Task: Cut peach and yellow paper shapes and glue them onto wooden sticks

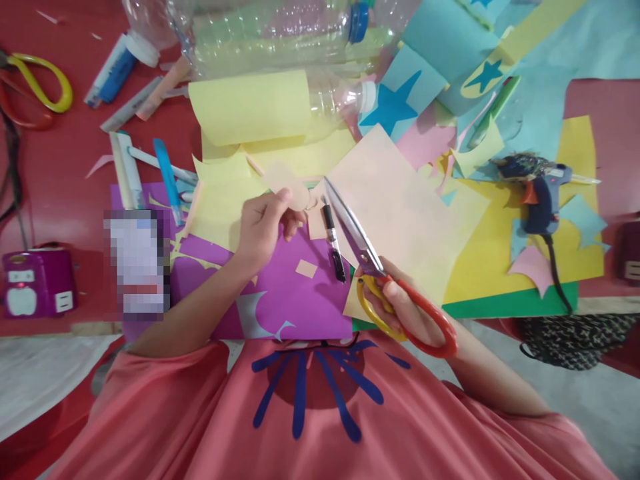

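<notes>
Between the thumb and fingers of my left hand [267, 223] is a small pale peach paper piece [287, 185] with a rounded end. My right hand [405, 303] grips a pair of scissors [357, 230] by the red and yellow handles, with the blades pointing up and left and nearly together. Their tips are apart from the paper piece, a little to its right. A black marker [333, 243] lies just left of the blades. Under the scissors and to their right is a large pale peach sheet [395, 193]. A small paper scrap [305, 269] rests on the purple sheet [295, 303].
Plastic bottles [270, 30] lie along the back, one wrapped in yellow paper [253, 107]. At right a glue gun [543, 197] rests on yellow paper. A phone [137, 263], pens [167, 177], a purple box [39, 283] and other scissors [45, 83] are at left.
</notes>
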A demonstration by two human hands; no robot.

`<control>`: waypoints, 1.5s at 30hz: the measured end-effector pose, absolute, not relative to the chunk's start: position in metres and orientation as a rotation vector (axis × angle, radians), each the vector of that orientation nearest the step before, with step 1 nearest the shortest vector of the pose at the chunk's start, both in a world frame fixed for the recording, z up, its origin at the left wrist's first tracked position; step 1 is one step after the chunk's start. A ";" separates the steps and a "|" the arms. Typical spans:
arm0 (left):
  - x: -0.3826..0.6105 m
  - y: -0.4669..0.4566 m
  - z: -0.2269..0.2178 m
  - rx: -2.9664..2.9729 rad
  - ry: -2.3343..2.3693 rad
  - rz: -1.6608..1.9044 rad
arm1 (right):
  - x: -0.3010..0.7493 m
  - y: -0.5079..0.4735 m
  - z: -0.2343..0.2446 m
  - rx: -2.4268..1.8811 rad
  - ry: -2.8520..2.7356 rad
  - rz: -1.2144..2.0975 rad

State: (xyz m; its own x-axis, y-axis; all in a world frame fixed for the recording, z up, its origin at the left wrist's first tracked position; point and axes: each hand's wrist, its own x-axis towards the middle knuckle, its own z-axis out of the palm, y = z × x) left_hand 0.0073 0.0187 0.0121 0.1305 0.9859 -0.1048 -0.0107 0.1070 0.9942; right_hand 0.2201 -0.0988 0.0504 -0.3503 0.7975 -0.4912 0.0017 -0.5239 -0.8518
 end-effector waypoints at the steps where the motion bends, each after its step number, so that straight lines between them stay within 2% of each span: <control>1: 0.004 0.023 0.015 1.183 1.180 1.087 | 0.221 -0.098 0.051 -1.316 -1.030 1.933; 3: -0.002 0.031 0.021 1.131 1.236 1.133 | 0.224 -0.097 0.051 -1.275 -0.924 1.948; 8: -0.008 0.041 0.030 1.205 1.065 0.679 | 0.229 -0.091 0.051 -1.290 -0.775 1.904; 13: 0.002 0.027 0.018 2.124 1.264 0.475 | 0.234 -0.090 0.054 -1.351 -0.796 1.896; 16: 0.005 0.021 0.010 2.320 1.328 0.337 | 0.239 -0.089 0.059 -1.502 -0.983 1.804; 20: 0.004 0.023 0.009 2.372 1.405 0.343 | 0.242 -0.084 0.069 -1.802 -1.281 1.485; 24: 0.003 0.028 0.010 2.382 1.503 0.332 | 0.241 -0.079 0.073 -1.890 -1.394 1.276; 33: 0.003 0.024 0.008 2.365 1.697 0.432 | 0.255 -0.076 0.063 -1.997 -1.538 1.154; 39: 0.007 0.015 0.007 2.403 1.437 0.407 | 0.261 -0.076 0.052 -1.994 -1.650 1.070; 45: 0.006 0.017 -0.001 2.351 1.377 0.478 | 0.259 -0.075 0.051 -1.976 -1.672 1.077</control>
State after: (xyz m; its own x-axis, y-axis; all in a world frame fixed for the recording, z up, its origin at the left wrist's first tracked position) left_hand 0.0063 0.0173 -0.0012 0.4640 0.8800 0.1011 0.7532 -0.4520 0.4779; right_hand 0.2592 -0.0748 0.0514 0.0222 0.9442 -0.3285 0.6899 -0.2523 -0.6786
